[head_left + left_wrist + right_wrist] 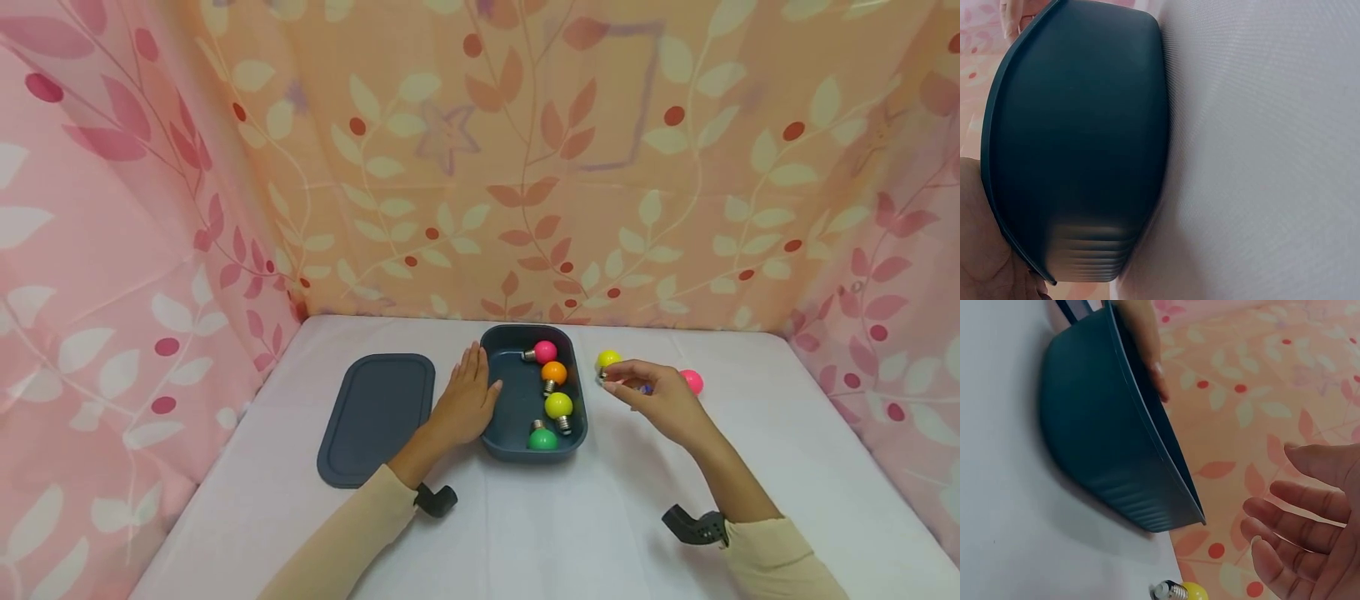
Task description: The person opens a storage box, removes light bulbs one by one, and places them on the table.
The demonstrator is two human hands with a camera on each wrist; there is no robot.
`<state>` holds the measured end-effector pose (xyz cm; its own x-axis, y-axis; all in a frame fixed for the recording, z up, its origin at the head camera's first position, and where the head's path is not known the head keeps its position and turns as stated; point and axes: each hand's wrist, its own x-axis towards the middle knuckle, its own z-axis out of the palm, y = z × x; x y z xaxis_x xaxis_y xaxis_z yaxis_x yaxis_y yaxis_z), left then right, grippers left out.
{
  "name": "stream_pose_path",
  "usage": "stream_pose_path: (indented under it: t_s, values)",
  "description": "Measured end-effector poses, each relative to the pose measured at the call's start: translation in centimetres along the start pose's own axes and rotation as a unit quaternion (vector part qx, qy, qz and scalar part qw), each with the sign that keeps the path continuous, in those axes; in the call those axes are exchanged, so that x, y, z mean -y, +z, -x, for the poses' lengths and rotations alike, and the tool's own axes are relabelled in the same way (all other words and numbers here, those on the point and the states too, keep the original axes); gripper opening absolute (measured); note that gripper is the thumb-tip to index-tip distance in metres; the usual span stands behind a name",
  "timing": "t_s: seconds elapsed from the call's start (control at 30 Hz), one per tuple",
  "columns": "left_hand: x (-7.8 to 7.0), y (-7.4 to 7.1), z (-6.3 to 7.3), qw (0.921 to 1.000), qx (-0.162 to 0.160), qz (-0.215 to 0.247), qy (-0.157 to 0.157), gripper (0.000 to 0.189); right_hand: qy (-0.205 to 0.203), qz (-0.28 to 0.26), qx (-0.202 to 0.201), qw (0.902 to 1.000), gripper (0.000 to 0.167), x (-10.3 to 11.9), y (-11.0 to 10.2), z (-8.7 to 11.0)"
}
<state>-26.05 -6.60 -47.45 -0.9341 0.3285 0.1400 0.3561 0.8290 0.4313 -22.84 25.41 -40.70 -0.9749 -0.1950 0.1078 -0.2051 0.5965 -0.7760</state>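
Note:
A dark blue-grey plastic container stands on the white cloth with pink, orange, yellow and green light bulbs inside along its right side. My left hand rests on the container's left rim, fingers straight and together. Over the cloth to the right hovers my right hand, its fingers apart and loosely bent with nothing between them, as the right wrist view shows. Nearest to it lies a yellow bulb. A blue bulb is mostly hidden behind that hand, and a pink bulb is partly covered.
A matching flat lid lies left of the container, close to the left forearm. Behind the table hangs a leaf-patterned curtain, with pink cloth at both sides. Each wrist wears a black camera mount.

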Motion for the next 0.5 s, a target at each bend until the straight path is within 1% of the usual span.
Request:
stream_pose_path:
  t_s: [0.1,0.27,0.37,0.5]
  values:
    - [0.0,0.1,0.2,1.0,0.0,0.002,-0.001,0.069,-0.01,0.013,0.005,0.9999,0.041,0.2,0.7,0.3]
    - [0.1,0.5,0.6,1.0,0.009,-0.002,0.0,0.069,-0.029,0.032,0.019,0.9989,0.037,0.4,1.9,1.0]
    - [0.0,0.4,0.4,1.0,0.004,0.002,0.002,0.069,-0.045,0.038,0.021,0.998,0.036,0.8,2.3,1.0]
    - [0.0,0.2,0.1,1.0,0.002,-0.001,-0.001,0.069,-0.059,0.045,0.037,0.9966,0.034,1.5,2.8,0.8]
